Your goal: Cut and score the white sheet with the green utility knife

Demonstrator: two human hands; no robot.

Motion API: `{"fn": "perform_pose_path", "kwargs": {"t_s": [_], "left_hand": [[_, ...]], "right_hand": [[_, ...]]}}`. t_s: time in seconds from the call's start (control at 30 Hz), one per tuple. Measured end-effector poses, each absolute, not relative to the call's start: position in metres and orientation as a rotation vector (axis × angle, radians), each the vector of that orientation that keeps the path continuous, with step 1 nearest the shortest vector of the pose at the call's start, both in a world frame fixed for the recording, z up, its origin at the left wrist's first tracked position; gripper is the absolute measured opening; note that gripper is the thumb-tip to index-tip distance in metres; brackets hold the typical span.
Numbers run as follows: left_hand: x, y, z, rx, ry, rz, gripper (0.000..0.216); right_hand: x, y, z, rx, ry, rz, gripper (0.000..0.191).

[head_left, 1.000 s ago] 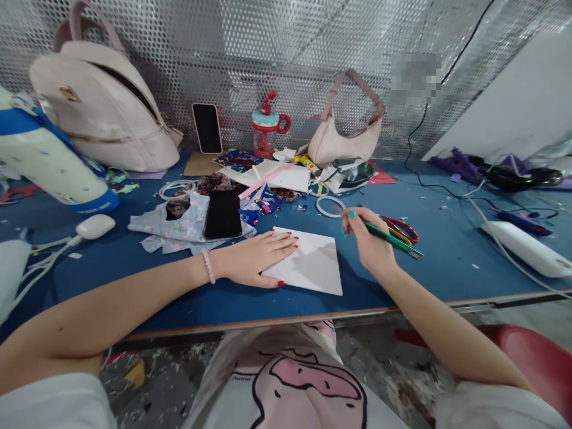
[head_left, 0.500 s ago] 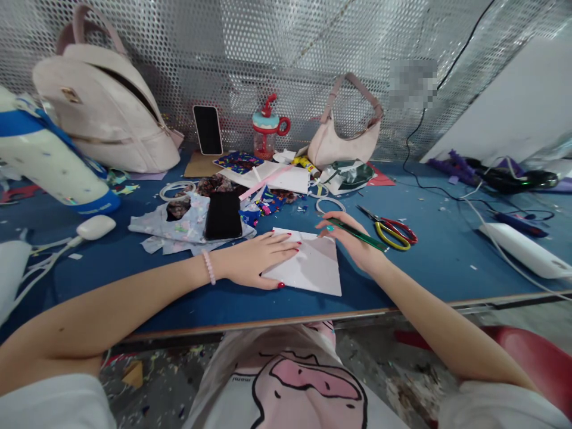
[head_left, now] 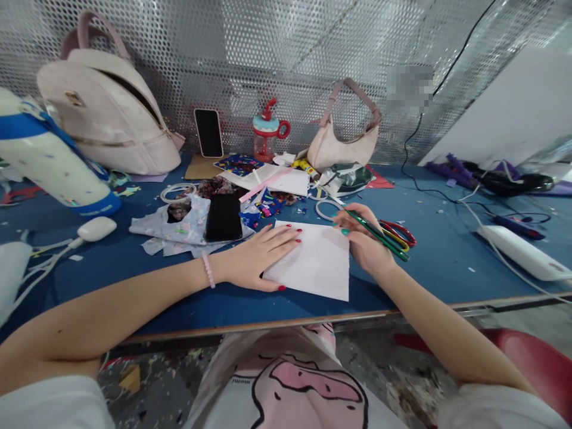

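Observation:
A white sheet of paper (head_left: 319, 262) lies near the table's front edge. My left hand (head_left: 254, 257) is pressed flat on its left part, fingers stretched out and spread, holding nothing. At the paper's upper right corner is my right hand (head_left: 369, 241), its fingers closed around a slim green pen-shaped tool (head_left: 379, 231) that slants down to the right. The thumb and fingertips of that hand touch or nearly touch the paper's right edge. Just beyond the right hand, red-and-yellow-handled pliers (head_left: 397, 232) lie partly hidden.
A black phone (head_left: 223, 217) rests on patterned cloth scraps (head_left: 179, 223) left of the paper. Behind are a red-lidded cup (head_left: 266, 134), a small handbag (head_left: 344, 140) and a propped phone (head_left: 208, 133). At left stand a bottle (head_left: 49, 155) and a backpack (head_left: 107, 113); a white power strip (head_left: 522, 253) lies right.
My right hand has moved slightly right with the green tool, which now covers more of the pliers. The paper's right part shows wider and flatter. My left hand has stayed put.

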State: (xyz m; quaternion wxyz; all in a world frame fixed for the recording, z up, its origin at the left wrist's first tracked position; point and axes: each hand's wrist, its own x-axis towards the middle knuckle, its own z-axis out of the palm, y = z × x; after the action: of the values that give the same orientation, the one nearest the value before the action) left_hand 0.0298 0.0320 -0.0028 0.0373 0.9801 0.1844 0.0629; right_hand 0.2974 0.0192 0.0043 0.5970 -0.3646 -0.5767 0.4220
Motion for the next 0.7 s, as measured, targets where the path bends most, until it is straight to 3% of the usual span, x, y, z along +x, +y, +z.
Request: {"fn": "perform_pose_path", "kwargs": {"t_s": [0.37,0.7], "left_hand": [[0.0291,0.0302,-0.0022,3.067,0.510,0.283,0.082],[0.0297,0.0302,-0.0018,3.038,0.546,0.276,0.091]], "right_hand": [[0.3016,0.0168,0.0059,-0.854,-1.289,1.024,0.050],[0.3006,0.0144,0.0106,-0.854,-1.324,1.051,0.045]]}}
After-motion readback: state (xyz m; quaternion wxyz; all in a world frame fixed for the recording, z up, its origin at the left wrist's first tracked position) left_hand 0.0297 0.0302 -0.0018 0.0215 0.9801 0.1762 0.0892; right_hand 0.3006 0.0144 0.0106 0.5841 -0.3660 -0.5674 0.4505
